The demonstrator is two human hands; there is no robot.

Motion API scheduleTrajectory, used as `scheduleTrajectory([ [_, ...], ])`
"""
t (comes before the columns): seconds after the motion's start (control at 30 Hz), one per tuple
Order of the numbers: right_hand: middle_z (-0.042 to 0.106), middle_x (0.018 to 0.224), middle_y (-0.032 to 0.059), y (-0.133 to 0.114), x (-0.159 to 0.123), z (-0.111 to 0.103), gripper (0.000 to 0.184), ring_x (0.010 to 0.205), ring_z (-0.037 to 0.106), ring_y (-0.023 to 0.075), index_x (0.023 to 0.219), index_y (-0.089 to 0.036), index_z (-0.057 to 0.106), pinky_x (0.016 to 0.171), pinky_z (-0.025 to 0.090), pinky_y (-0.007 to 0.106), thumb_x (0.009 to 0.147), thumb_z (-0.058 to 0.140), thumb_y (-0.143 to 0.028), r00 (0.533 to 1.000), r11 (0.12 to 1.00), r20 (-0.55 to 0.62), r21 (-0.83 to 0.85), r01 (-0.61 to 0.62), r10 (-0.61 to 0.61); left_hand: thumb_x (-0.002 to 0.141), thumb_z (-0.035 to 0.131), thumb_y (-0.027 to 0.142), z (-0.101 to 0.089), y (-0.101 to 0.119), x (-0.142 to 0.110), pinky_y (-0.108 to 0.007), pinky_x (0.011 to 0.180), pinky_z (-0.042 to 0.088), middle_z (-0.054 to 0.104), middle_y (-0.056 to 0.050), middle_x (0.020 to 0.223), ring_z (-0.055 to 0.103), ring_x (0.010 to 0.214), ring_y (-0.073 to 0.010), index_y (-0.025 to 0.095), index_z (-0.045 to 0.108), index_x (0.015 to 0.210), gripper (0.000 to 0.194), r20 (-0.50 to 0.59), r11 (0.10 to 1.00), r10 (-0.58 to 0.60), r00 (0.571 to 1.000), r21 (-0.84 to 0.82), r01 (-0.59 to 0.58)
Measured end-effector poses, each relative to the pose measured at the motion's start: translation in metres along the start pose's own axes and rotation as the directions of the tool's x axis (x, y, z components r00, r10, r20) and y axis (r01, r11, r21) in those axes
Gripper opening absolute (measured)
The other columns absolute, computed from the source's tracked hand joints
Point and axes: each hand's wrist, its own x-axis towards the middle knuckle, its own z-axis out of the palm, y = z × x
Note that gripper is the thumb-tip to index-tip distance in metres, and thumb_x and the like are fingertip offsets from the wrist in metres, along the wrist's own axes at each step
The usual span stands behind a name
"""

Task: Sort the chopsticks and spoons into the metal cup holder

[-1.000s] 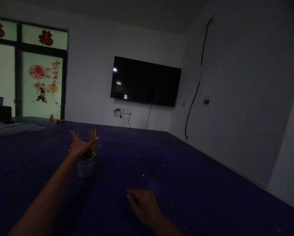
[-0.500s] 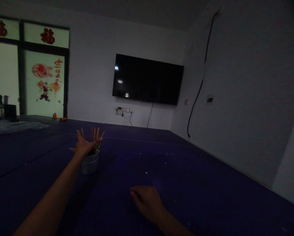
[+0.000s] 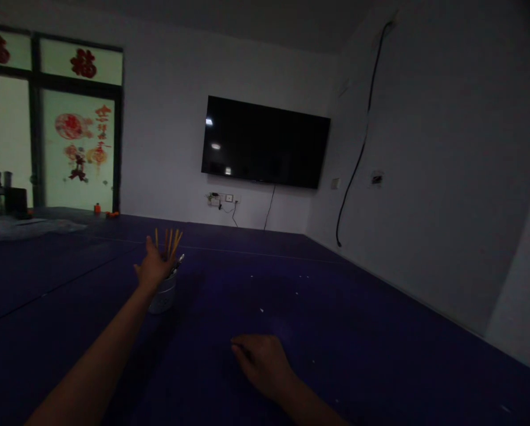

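Observation:
My left hand (image 3: pixel 153 271) reaches forward to a light grey cup (image 3: pixel 164 296) that stands upright on the dark purple-blue tabletop. Slim yellowish wooden sticks (image 3: pixel 171 241) rise out of the cup in a bunch. The thumb side of this hand closes around them, while a finger or two still points up and out to the left. A shiny, silvery tip (image 3: pixel 180 258) shows at the cup's right side. The hand and wrist hide part of the rim. My right hand (image 3: pixel 265 362) rests on the tabletop nearer to me, fingers curled in, with nothing visible in them.
Small white scraps (image 3: pixel 261 310) are scattered on the purple-blue tabletop (image 3: pixel 229 278). Clear plastic sheeting (image 3: pixel 29 229) lies at the far left, with a small orange object (image 3: pixel 97 208) beyond it. A black television (image 3: pixel 265 142) hangs on the wall, and a dark cable (image 3: pixel 356 171) runs down the right wall.
My left hand's spread fingers have drawn inward, and the sticks stand closer together. My right hand stays curled in nearly the same place. The view has shifted very slightly.

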Motion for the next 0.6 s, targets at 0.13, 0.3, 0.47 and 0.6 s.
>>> scheduleTrajectory([
  [0.13,0.071,0.087,-0.0007,0.0006,0.0006,0.0008,0.026,0.075,0.066,0.0149,0.099,-0.026,0.065,0.066,0.043,0.022,0.088,0.042,-0.032,1.000,1.000,0.016,0.002,0.011,-0.011,0.070,0.061,0.050,0.0008,-0.0015,-0.0018,-0.044,0.080,0.046,0.056,-0.023,0.118,0.056,0.106,-0.0356,0.012,0.004,0.142,0.100,0.007,0.999,-0.008,1.000,0.039,0.008],
  [0.3,0.071,0.088,-0.0017,0.0007,0.0017,0.0004,0.025,0.077,0.065,0.0151,0.098,-0.026,0.065,0.067,0.042,0.022,0.088,0.042,-0.031,0.999,1.000,0.050,0.003,0.003,-0.003,0.074,0.056,0.049,0.0007,-0.0019,-0.0036,-0.042,0.075,0.048,0.061,-0.022,0.110,0.059,0.101,-0.0347,0.011,0.025,0.132,0.076,0.017,0.995,0.022,1.000,0.101,-0.023],
  [0.47,0.071,0.089,-0.0023,-0.0018,0.0020,-0.0021,0.026,0.078,0.065,0.0145,0.096,-0.027,0.065,0.068,0.042,0.022,0.089,0.041,-0.031,0.997,1.000,0.080,-0.005,0.003,-0.003,0.074,0.055,0.047,-0.0005,-0.0018,-0.0041,-0.039,0.070,0.048,0.064,-0.019,0.103,0.062,0.095,-0.0321,0.015,0.040,0.116,0.055,0.023,0.989,0.012,1.000,0.147,-0.015],
  [0.6,0.071,0.087,-0.0022,-0.0041,0.0018,-0.0033,0.026,0.077,0.065,0.0142,0.095,-0.026,0.066,0.067,0.042,0.021,0.089,0.041,-0.030,0.997,1.000,0.083,-0.008,0.009,-0.009,0.074,0.054,0.047,0.0009,-0.0043,-0.0017,-0.038,0.071,0.048,0.063,-0.019,0.105,0.061,0.097,-0.0315,0.015,0.043,0.111,0.049,0.019,0.988,0.026,0.999,0.151,-0.029],
])
